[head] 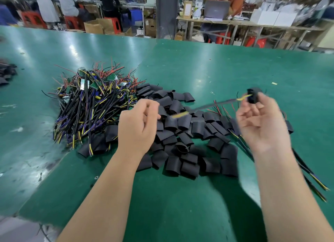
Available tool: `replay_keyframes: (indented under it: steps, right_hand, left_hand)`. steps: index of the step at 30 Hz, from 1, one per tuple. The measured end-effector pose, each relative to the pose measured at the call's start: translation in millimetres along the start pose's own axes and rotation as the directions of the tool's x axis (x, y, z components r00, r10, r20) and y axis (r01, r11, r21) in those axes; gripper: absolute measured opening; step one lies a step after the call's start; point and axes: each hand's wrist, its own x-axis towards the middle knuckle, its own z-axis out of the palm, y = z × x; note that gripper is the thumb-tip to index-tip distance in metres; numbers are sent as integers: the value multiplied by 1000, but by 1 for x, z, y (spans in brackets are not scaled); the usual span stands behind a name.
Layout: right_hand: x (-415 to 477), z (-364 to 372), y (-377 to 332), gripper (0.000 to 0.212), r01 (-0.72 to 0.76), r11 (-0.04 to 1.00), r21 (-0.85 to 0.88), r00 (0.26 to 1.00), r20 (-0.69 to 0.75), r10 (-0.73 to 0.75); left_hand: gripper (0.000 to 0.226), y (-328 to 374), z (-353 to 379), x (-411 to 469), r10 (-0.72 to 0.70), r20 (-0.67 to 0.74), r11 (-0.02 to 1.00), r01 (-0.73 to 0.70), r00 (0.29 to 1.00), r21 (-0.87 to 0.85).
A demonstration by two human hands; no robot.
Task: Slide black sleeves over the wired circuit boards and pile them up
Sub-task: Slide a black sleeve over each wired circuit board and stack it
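Note:
A heap of wired circuit boards (90,104) with black, yellow, purple and red leads lies on the green table, left of centre. Loose black sleeves (182,133) are spread in front of and beside it. My right hand (262,126) pinches a black sleeve (254,95) at its fingertips, held above the table. A blurred black cable with yellow ends (213,106) stretches from that sleeve to my left hand (139,126), which grips its other end with curled fingers. A small pile of sleeved boards (289,127) with trailing wires lies under and right of my right hand.
The green table (216,70) stretches far back and to the right. More black pieces (7,73) lie at the far left edge. Beyond the table stand a pillar, benches, red stools, cartons and seated people.

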Motion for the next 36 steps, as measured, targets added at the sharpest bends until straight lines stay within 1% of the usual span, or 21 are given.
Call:
replay_keyframes:
  steps: [1,2,3,4,5,6,7,8,9,10,11,13,15,17,18,21,27,33,36]
  right_hand:
    - [3,-4,-7,7,41,999,-33,998,-41,-42]
    - [6,-7,-13,4,94,987,-129,991,-82,-105]
    - [8,-11,-16,3,146,946,-290,976,-117,-186]
    - [10,-14,-18,14,188,851,-490,949,-133,-286]
    - [13,-19,-20,26,206,697,-687,922,-103,-374]
    - [14,-24,-20,35,191,480,-856,898,-44,-437]
    - [15,-29,-20,39,142,229,-963,882,18,-471]
    - [14,-33,-20,40,80,6,-997,877,67,-476]
    - [15,-37,-19,40,33,-150,-988,878,100,-469]
    - [15,-38,-17,41,23,-232,-972,883,129,-451]
    - [15,-39,-16,39,42,-271,-962,890,160,-428]
    - [15,-38,-11,30,74,-322,-944,908,197,-369]
    - [15,-39,-4,27,15,-409,-912,952,138,-273]
    - [16,-41,1,32,-50,-465,-884,976,56,-212]
    - [18,-44,3,34,-58,-465,-883,975,51,-218]
    - [24,-52,5,35,-68,-450,-891,950,80,-301]
    - [32,-59,8,32,-114,-403,-908,897,80,-434]
    - [30,-58,11,31,-102,-399,-911,890,95,-446]
    - [27,-53,12,30,-100,-372,-923,887,87,-454]
  left_hand:
    - [29,-4,-1,1,-36,-31,999,37,999,32]
    - [27,-7,-1,2,-68,-60,994,73,996,79]
    - [23,-10,-2,2,-94,-89,984,106,992,143]
    - [18,-13,-3,3,-114,-121,964,139,986,226]
    - [15,-16,-4,4,-135,-155,931,179,979,319]
    - [19,-19,-5,4,-160,-194,886,227,968,404]
    - [26,-22,-7,4,-188,-229,840,278,955,467]
    - [34,-24,-9,5,-224,-258,795,329,940,509]
    - [42,-27,-12,6,-273,-274,750,382,922,540]
    - [49,-30,-14,6,-335,-275,700,433,901,568]
    - [55,-33,-17,7,-398,-265,652,474,878,592]
    - [58,-38,-19,7,-487,-231,578,509,842,638]
    - [55,-40,-19,6,-506,-211,551,502,836,667]
    - [51,-41,-20,6,-500,-216,551,501,838,667]
    - [51,-42,-21,6,-501,-227,548,510,835,663]
    - [49,-45,-25,7,-509,-255,537,535,822,652]
    - [39,-54,-33,8,-425,-301,553,508,854,660]
    - [24,-59,-41,14,-411,-364,542,545,836,640]
    - [24,-60,-43,15,-399,-398,590,563,826,579]
